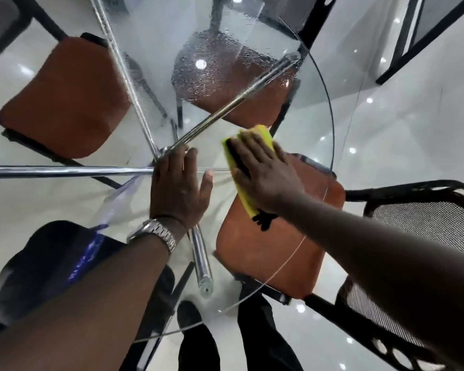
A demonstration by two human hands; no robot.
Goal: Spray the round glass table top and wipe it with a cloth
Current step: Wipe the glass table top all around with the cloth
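Observation:
I look straight down through the round glass table top (pixel 316 84), whose far part is covered with spray droplets (pixel 220 62). My right hand (pixel 263 172) lies flat with straight fingers on a folded yellow cloth (pixel 248 167) and presses it onto the glass right of centre. My left hand (pixel 180 183), with a metal watch at the wrist, rests flat on the glass over the hub of the chrome legs. No spray bottle is clearly in view.
Chrome legs (pixel 65 171) cross under the glass. Brown-seated chairs stand around and under the table: one far left (pixel 62 97), one far (pixel 239 89), one near right (pixel 276 242) with a black mesh back. My shoes show on the glossy floor below.

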